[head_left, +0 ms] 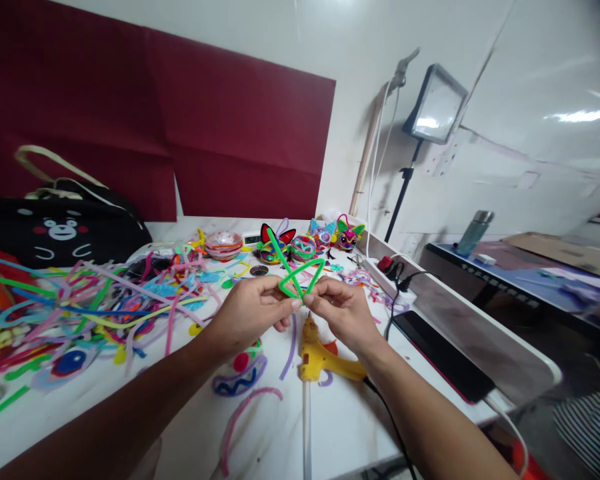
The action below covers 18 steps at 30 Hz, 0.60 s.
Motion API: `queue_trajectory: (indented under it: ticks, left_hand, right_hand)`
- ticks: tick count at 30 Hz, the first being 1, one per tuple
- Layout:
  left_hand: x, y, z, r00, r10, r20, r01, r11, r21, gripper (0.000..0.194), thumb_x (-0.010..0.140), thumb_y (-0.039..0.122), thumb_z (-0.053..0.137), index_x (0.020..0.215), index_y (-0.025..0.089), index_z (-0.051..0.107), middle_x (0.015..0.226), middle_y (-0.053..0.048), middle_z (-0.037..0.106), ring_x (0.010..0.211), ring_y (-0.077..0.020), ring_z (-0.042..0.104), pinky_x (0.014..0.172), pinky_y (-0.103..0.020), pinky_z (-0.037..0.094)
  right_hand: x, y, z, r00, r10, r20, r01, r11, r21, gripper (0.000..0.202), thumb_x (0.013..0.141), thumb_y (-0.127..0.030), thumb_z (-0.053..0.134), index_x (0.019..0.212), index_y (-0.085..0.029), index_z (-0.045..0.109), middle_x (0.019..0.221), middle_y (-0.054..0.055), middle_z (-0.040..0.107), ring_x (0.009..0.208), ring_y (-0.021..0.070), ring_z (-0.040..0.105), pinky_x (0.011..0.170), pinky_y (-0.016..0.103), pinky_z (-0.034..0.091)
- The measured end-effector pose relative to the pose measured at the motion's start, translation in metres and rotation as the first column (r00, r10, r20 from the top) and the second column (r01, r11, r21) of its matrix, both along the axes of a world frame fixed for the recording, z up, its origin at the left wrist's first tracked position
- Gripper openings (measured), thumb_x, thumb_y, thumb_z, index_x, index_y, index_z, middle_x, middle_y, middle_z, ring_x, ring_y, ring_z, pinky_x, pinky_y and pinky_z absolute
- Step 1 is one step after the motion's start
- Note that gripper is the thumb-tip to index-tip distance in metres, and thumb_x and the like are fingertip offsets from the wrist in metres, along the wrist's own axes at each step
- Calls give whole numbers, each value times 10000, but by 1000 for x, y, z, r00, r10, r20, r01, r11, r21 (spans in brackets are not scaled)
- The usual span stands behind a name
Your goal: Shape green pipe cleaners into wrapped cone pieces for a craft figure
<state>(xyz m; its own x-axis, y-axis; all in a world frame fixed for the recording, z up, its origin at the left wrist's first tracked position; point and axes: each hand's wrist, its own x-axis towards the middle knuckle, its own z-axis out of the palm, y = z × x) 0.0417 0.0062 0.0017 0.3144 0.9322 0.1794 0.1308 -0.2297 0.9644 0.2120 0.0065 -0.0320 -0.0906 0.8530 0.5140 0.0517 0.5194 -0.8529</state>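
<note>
Head view: nearest, a pink stem (229, 430) curves on the white table (273, 440); just past it lies a yellow glue gun (311, 360). Beyond the gun's tip, the left hand (250, 308) and right hand (345, 310) both pinch a bent green stem (294, 275) between thumb and fingers. Farther back sit decorated balls (304, 248), before a dark red sheet (250, 133).

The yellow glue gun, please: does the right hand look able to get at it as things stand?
Probably yes: the yellow glue gun lies close to the right hand, with nothing seen lying over it, though that hand would likely have to release the green pipe cleaner first.
</note>
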Motion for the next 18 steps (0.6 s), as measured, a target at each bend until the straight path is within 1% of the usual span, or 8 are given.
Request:
queue_trajectory:
  ticks: [2, 4, 6, 9, 13, 16, 18]
  left_hand:
    - [-1, 2, 0, 997, 0, 80, 3, 999, -33, 272, 608, 180, 779, 823, 157, 615, 608, 26, 640, 491, -114, 591, 474, -207, 473]
    - [-1, 4, -1, 983, -22, 182, 33, 998, -58, 366, 594, 171, 794, 903, 164, 598, 724, 16, 662, 541, -111, 606, 516, -219, 495]
    - [-1, 6, -2, 965, -65, 252, 85, 994, -69, 388, 612, 180, 794, 942, 163, 592, 832, -7, 669, 590, -106, 614, 547, -221, 504]
    - [-2, 8, -3, 949, -103, 299, 132, 988, -80, 410, 644, 200, 789, 998, 164, 586, 933, -32, 663, 636, -104, 621, 554, -213, 501]
    - [-4, 10, -3, 935, -111, 338, 147, 986, -82, 461, 643, 187, 798, 1047, 168, 576, 862, -2, 661, 597, -84, 611, 545, -196, 497]
    - [-3, 11, -4, 928, -102, 358, 142, 986, -87, 436, 643, 183, 799, 1021, 171, 582, 816, 17, 666, 574, -77, 618, 565, -197, 511]
    - [-2, 11, -5, 926, -77, 368, 122, 987, -102, 405, 638, 189, 803, 978, 169, 585, 776, 25, 669, 566, -85, 631, 565, -201, 516]
  right_hand:
    - [0, 0, 0, 1000, 7, 4, -7, 1000, -6, 159, 755, -260, 674, 639, -177, 606, 633, -14, 558, 603, 116, 483, 596, 249, 384]
    - [1, 0, 0, 1000, 17, 2, -17, 1000, -9, 168, 755, -272, 677, 637, -175, 606, 637, -13, 561, 597, 114, 482, 589, 247, 385]
    - [1, 0, 0, 999, 35, -1, -35, 999, -18, 172, 753, -277, 679, 637, -174, 605, 635, -14, 558, 592, 111, 478, 583, 244, 382]
    - [2, 0, 1, 998, 58, -5, -58, 996, -61, 177, 747, -276, 681, 629, -174, 597, 611, -23, 534, 574, 104, 458, 571, 241, 369]
    - [3, 0, 2, 993, 104, -54, -110, 987, -117, 175, 740, -263, 684, 625, -167, 593, 598, -30, 515, 553, 91, 431, 548, 234, 346]
    - [3, 0, 2, 990, 113, -82, -123, 982, -141, 164, 728, -251, 686, 622, -165, 595, 594, -31, 515, 547, 88, 422, 544, 234, 334]
    - [2, 0, 3, 990, 103, -99, -119, 979, -167, 162, 707, -252, 695, 612, -166, 596, 580, -32, 510, 542, 90, 416, 542, 238, 328]
